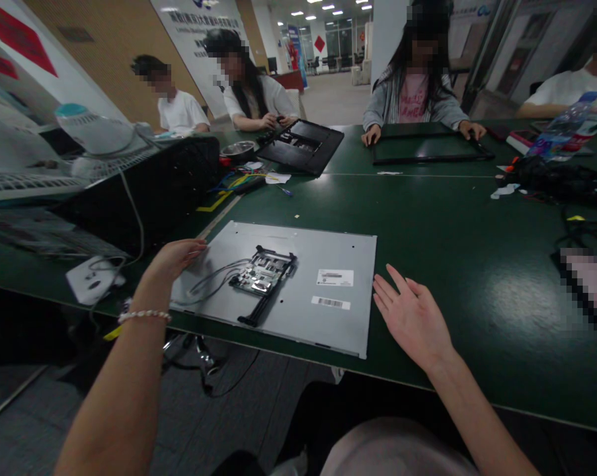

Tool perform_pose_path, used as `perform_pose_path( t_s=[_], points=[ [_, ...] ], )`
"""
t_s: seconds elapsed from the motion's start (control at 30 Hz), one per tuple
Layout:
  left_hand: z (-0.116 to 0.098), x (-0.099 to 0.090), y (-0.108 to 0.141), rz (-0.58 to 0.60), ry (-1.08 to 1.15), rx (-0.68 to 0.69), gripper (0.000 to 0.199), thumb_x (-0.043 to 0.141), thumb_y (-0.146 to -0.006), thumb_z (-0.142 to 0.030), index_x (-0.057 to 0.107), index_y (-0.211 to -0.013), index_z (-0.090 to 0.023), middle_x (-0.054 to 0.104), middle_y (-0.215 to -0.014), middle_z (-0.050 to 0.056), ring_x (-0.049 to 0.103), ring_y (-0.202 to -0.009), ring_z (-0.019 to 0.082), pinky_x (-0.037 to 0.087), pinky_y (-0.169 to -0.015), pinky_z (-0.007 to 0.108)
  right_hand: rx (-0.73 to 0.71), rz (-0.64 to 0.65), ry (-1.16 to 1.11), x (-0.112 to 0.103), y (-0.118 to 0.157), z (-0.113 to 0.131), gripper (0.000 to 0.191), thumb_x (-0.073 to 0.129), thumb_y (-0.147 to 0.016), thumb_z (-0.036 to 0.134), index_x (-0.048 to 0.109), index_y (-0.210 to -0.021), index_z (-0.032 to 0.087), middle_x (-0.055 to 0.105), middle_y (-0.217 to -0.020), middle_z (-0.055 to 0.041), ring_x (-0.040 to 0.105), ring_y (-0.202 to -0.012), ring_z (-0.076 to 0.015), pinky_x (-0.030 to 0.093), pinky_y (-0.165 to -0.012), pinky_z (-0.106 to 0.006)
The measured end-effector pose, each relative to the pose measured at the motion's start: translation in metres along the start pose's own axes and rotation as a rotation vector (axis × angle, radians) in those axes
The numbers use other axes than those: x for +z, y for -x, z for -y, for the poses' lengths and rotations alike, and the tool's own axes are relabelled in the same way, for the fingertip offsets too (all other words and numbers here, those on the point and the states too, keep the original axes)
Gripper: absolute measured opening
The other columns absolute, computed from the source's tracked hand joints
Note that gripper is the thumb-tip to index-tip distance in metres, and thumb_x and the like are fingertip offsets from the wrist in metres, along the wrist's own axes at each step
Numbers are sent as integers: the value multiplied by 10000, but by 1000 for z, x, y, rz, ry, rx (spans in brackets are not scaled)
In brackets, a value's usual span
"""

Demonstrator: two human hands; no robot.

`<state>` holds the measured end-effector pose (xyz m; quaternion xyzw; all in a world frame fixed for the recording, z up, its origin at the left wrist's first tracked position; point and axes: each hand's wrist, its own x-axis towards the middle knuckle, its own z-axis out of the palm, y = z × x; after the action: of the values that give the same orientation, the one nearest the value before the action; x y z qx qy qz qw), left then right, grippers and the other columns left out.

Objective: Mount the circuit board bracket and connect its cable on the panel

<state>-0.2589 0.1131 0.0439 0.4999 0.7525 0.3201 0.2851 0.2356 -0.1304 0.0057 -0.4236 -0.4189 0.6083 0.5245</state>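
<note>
A flat silver-grey panel (298, 324) lies on the green table near its front edge. On it rests a circuit board (263, 274) with black brackets, and grey cables run from the board to the left. Two white labels are stuck on the panel's right half. At the panel's upper left edge is my left hand (179, 256), its fingers extended along the rim; whether they grip it is unclear. My right hand (414, 320) is beside the right edge, palm up and fingers spread, holding nothing.
Across the green table (427, 218), people handle a black casing (303, 145) and a black frame (432, 158). A large black screen (154, 192) and a white box (94, 281) stand left. Bottles (570, 129), cables and a pixelated object (590, 284) lie right.
</note>
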Motion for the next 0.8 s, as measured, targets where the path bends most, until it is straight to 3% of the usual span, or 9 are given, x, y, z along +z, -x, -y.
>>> perform_pose_path(
  t_s=[0.17, 0.53, 0.7, 0.8],
  points=[
    [4, -1, -4, 15, 122, -97, 264, 646, -706, -169, 625, -951, -73, 655, -800, 60, 585, -815, 143, 444, -706, 236, 5, 15, 52, 1, 1, -1, 698, 22, -950, 517, -60, -1561, 189, 278, -1604, -74, 285, -1442, -162, 333, -1140, -418],
    [6, 3, -1, 29, 246, -130, 187, 581, -718, -77, 606, -903, -98, 638, -808, 43, 584, -842, 135, 464, -769, 225, 23, -80, 21, 9, -3, -4, 713, 105, -949, 528, -13, -1570, 196, 226, -1619, -64, 253, -1454, -155, 285, -1165, -411],
    [2, 3, 3, 22, 251, -144, 179, 601, -702, -71, 590, -876, -107, 636, -790, 39, 588, -853, 142, 475, -791, 245, -44, -72, 89, 6, -1, -7, 673, 14, -955, 519, 52, -1570, 252, 357, -1569, -49, 328, -1426, -174, 347, -1136, -460],
    [-1, 5, 4, 13, 260, -159, 179, 572, -722, -66, 591, -896, -100, 631, -788, 47, 590, -849, 140, 475, -757, 240, -46, -46, 56, 3, 1, -7, 687, -25, -947, 525, 47, -1570, 244, 348, -1574, -42, 321, -1428, -170, 347, -1140, -444]
  ],
)
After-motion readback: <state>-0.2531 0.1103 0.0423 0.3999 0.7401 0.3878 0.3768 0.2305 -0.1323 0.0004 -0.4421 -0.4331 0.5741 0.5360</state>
